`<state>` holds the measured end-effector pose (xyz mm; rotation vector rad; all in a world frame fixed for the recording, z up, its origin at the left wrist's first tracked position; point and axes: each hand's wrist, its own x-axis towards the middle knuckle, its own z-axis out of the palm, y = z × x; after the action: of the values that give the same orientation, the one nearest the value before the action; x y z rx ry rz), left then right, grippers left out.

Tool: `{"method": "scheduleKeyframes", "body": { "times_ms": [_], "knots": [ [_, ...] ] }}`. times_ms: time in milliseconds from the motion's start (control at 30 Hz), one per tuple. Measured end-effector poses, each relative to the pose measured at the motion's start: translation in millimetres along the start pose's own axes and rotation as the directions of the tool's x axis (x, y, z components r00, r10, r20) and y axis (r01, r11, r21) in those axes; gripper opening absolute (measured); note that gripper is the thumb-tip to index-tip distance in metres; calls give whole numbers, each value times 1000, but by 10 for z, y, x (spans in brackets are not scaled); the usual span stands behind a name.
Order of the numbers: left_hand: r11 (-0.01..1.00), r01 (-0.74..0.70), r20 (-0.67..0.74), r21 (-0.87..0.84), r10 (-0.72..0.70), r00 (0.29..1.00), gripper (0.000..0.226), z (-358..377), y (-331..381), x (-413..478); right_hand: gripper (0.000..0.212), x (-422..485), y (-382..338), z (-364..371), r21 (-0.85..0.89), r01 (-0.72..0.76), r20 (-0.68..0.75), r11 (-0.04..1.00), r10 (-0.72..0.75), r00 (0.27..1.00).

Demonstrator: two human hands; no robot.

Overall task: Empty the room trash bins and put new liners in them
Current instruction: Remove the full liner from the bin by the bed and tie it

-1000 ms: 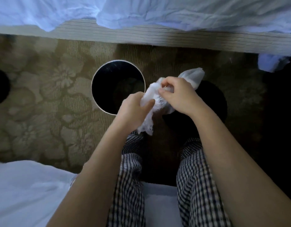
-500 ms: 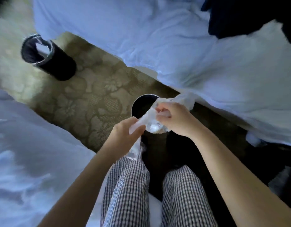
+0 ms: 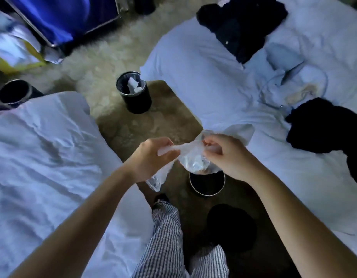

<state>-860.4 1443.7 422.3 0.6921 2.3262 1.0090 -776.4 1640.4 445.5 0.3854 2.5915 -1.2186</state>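
A clear plastic liner is stretched between both hands. My left hand pinches its left end and my right hand grips its bunched right part. The liner hangs just above a black round bin with a metal rim, standing on the carpet between two beds. Its inside looks dark. A second black bin stands farther off with a liner and crumpled white paper inside. A third black bin shows at the far left, partly behind the left bed.
White-sheeted beds flank the carpet aisle, the left bed and the right bed, which has dark clothes on it. A blue-bagged cart stands at the back left. My checked trouser legs are below the hands.
The view has lifted and pulled back, bringing the two far bins and the cart into sight. My hands have drawn apart, stretching the liner wider above the near bin.
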Motion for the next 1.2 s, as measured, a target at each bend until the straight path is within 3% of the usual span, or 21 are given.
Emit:
{"method": "scheduleKeyframes", "body": {
  "times_ms": [200, 467, 700, 867, 1200],
  "knots": [
    [991, -91, 3, 96, 91, 996, 19, -1316, 4, 179, 23, 515, -932, -65, -4, 122, -32, 993, -122, 992],
    [973, -102, -160, 208, 137, 978, 10, -2475, -126, 260, 19, 1232, -1974, -38, -3, 222, -53, 975, -222, 974],
    [961, -53, -373, 271, 156, 915, 9, -3182, -233, 129, 2, 1807, -2722, -75, -22, 386, -23, 922, -386, 922],
    [946, -1, -482, 325, 167, 860, 13, -3647, -278, 223, 6, 2267, -3132, -169, 9, 481, 8, 877, -481, 877],
    [957, 131, -638, 258, 67, 767, 30, -4736, -277, 1362, 14, 3911, -3914, -694, 105, 601, 68, 792, -609, 791]
  ]
}}
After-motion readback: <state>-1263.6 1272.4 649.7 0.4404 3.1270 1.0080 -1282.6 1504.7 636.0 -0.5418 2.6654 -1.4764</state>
